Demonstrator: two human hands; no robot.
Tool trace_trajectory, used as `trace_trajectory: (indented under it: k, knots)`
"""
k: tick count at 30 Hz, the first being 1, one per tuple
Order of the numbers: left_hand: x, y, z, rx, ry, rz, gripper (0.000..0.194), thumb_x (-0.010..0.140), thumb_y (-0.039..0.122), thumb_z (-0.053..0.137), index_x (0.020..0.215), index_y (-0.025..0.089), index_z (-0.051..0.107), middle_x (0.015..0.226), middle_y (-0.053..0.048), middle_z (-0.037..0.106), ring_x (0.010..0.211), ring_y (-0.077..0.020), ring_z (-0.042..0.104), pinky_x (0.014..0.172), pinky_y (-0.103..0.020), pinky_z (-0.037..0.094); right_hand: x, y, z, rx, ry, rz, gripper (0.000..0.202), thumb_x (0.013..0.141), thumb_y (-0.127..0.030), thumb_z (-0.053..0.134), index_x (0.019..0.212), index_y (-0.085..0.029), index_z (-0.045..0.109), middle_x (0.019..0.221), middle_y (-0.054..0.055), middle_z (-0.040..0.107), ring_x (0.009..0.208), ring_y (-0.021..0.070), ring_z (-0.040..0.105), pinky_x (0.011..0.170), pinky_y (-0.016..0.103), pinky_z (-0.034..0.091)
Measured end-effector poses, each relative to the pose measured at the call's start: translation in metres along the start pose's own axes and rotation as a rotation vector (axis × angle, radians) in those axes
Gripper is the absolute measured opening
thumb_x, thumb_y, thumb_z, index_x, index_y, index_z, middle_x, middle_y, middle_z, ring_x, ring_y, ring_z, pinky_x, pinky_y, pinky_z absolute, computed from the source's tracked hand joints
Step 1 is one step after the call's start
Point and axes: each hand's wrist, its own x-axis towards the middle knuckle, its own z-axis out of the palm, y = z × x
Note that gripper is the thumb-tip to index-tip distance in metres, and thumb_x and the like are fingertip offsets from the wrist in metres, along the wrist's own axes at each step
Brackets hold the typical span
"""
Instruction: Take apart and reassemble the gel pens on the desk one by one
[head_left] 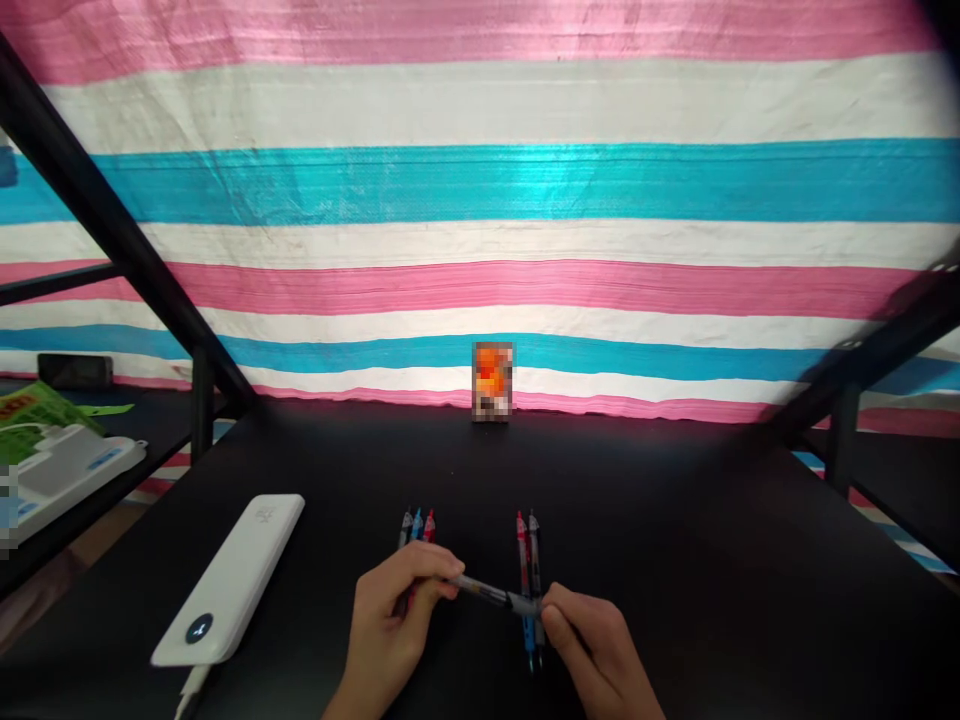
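Both hands hold one pen just above the black table, low in the view near 6 o'clock. The left hand pinches its left end between thumb and fingertips, the other fingers curled in. The right hand pinches its right end the same way. The pen's long axis runs roughly from 9 to 3 o'clock, tilted a little so that the right end sits lower. Which end is the tip cannot be told.

Behind the left hand, three pens lie side by side, pointing toward 12 o'clock, with dark, blue and red caps. Under the held pen, toward its right end, two pens lie parallel, also along the 12-to-6 line, one red and one dark.

At 9 o'clock from the hands lies a white power bank, with a cable at its near end. At 12 o'clock, at the table's far edge, a small orange box stands before a striped sheet.
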Motion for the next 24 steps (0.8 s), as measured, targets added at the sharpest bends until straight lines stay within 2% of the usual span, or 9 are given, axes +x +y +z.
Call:
trace_trajectory:
  k: [2, 4, 7, 9, 11, 14, 16, 20, 24]
  knots:
    - [0.002, 0.002, -0.002, 0.006, -0.02, 0.065, 0.021, 0.089, 0.015, 0.066, 0.077, 0.024, 0.081, 0.075, -0.007, 0.078, 0.071, -0.0236, 0.073, 0.067, -0.03, 0.057, -0.001, 0.0, 0.006, 0.122, 0.022, 0.066, 0.049, 0.104, -0.046, 0.043, 0.062, -0.021, 0.037, 0.059, -0.005, 0.032, 0.051, 0.0112, 0.029, 0.047, 0.024, 0.025]
    - [0.002, 0.003, 0.0, -0.028, -0.013, 0.068, 0.019, 0.089, 0.018, 0.068, 0.076, 0.023, 0.08, 0.076, -0.009, 0.078, 0.072, -0.024, 0.073, 0.069, -0.031, 0.058, 0.0, -0.001, 0.01, 0.162, 0.055, 0.079, 0.051, 0.103, -0.048, 0.046, 0.06, -0.02, 0.04, 0.058, -0.005, 0.03, 0.051, 0.0107, 0.026, 0.046, 0.025, 0.023]
    - [0.0, 0.004, 0.011, -0.206, 0.136, -0.073, 0.006, 0.087, 0.027, 0.074, 0.089, 0.022, 0.078, 0.093, -0.01, 0.077, 0.087, -0.0248, 0.072, 0.076, -0.032, 0.06, 0.001, -0.004, 0.016, 0.085, 0.207, 0.018, 0.043, 0.1, -0.042, 0.054, 0.063, -0.02, 0.056, 0.056, -0.003, 0.045, 0.05, 0.0117, 0.041, 0.049, 0.024, 0.032]
    - [-0.002, 0.003, 0.021, -0.374, 0.251, -0.223, 0.026, 0.084, 0.032, 0.079, 0.109, 0.024, 0.072, 0.104, -0.008, 0.076, 0.092, -0.0225, 0.072, 0.08, -0.032, 0.061, 0.002, -0.007, 0.022, 0.009, 0.313, -0.05, 0.031, 0.098, -0.036, 0.059, 0.071, -0.021, 0.065, 0.059, -0.001, 0.056, 0.051, 0.014, 0.051, 0.052, 0.025, 0.039]
    - [-0.002, 0.001, 0.027, -0.505, 0.3, -0.354, 0.043, 0.082, 0.033, 0.082, 0.121, 0.025, 0.065, 0.105, -0.007, 0.077, 0.089, -0.0191, 0.073, 0.082, -0.03, 0.06, 0.003, -0.009, 0.029, -0.049, 0.361, -0.129, 0.022, 0.096, -0.029, 0.06, 0.078, -0.021, 0.068, 0.061, 0.0, 0.06, 0.051, 0.0155, 0.054, 0.052, 0.026, 0.041]
    - [-0.001, 0.0, 0.031, -0.648, 0.354, -0.47, 0.055, 0.078, 0.032, 0.087, 0.124, 0.023, 0.058, 0.1, -0.007, 0.079, 0.086, -0.0174, 0.074, 0.082, -0.029, 0.06, 0.004, -0.009, 0.037, -0.119, 0.359, -0.223, 0.017, 0.096, -0.022, 0.059, 0.082, -0.022, 0.069, 0.063, 0.002, 0.064, 0.053, 0.0172, 0.057, 0.055, 0.028, 0.044]
    - [0.001, 0.002, 0.03, -0.685, 0.396, -0.516, 0.058, 0.075, 0.033, 0.089, 0.123, 0.023, 0.057, 0.099, -0.007, 0.08, 0.083, -0.0182, 0.076, 0.079, -0.03, 0.061, 0.004, -0.009, 0.04, -0.155, 0.322, -0.254, 0.016, 0.096, -0.022, 0.059, 0.083, -0.022, 0.068, 0.064, 0.003, 0.064, 0.055, 0.0181, 0.057, 0.055, 0.029, 0.044]
    - [0.007, 0.007, 0.024, -0.629, 0.384, -0.564, 0.068, 0.075, 0.035, 0.088, 0.132, 0.025, 0.052, 0.102, -0.007, 0.081, 0.076, -0.0173, 0.076, 0.072, -0.029, 0.06, 0.001, -0.007, 0.036, -0.13, 0.312, -0.25, 0.012, 0.096, -0.028, 0.059, 0.094, -0.023, 0.069, 0.061, 0.0, 0.059, 0.053, 0.018, 0.055, 0.059, 0.032, 0.046]
    - [0.012, 0.002, 0.012, -0.565, 0.333, -0.513, 0.055, 0.077, 0.033, 0.087, 0.122, 0.023, 0.057, 0.097, -0.005, 0.081, 0.07, -0.0152, 0.074, 0.069, -0.026, 0.059, -0.003, -0.01, 0.024, -0.047, 0.437, -0.175, 0.016, 0.098, -0.025, 0.056, 0.098, -0.025, 0.071, 0.07, 0.002, 0.068, 0.06, 0.02, 0.062, 0.073, 0.036, 0.051]
